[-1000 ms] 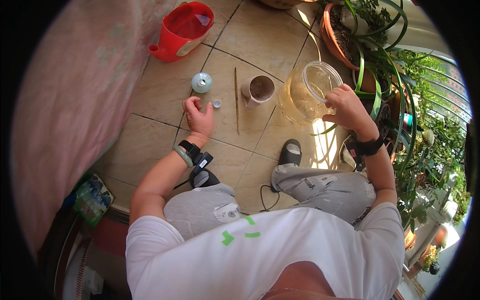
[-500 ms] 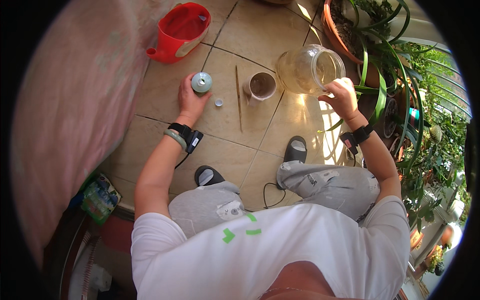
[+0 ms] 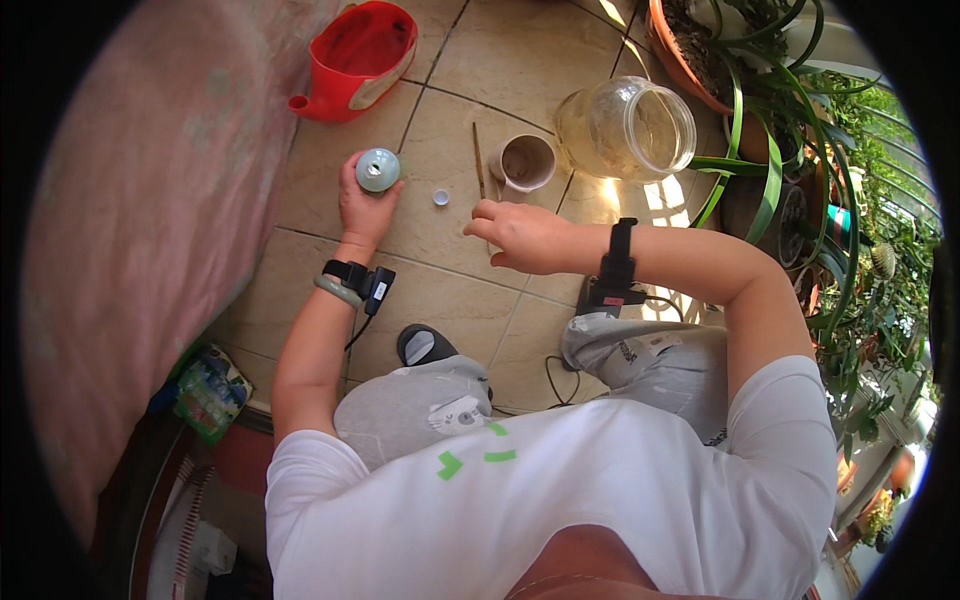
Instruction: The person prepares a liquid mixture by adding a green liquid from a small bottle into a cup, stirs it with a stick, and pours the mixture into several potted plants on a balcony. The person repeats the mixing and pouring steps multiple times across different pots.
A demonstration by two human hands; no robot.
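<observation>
My left hand (image 3: pixel 366 208) is closed around a pale green bottle (image 3: pixel 378 170), whose open mouth faces up. A small white cap (image 3: pixel 441 198) lies on the tiles just right of it. My right hand (image 3: pixel 522 236) hovers over the floor, thumb apart from the loosely bent fingers, with nothing seen in them. A thin brown stick (image 3: pixel 478 155) lies beside the cap, its near end hidden by that hand. Beyond the right hand stands a whitish cup (image 3: pixel 526 163) with brownish contents. A large clear jar (image 3: pixel 610 125) stands farther right, its wide mouth uncovered.
A red watering can (image 3: pixel 365 50) stands at the far left beside a pinkish draped cloth (image 3: pixel 170 200). Potted plants (image 3: pixel 690 60) with long leaves line the right side. My feet in dark slippers (image 3: pixel 425 345) rest on the tiled floor, with a black cable (image 3: pixel 560 395) nearby.
My right hand has left the jar's rim and moved left and nearer, to beside the stick and cup. My left hand has shifted slightly left with the bottle.
</observation>
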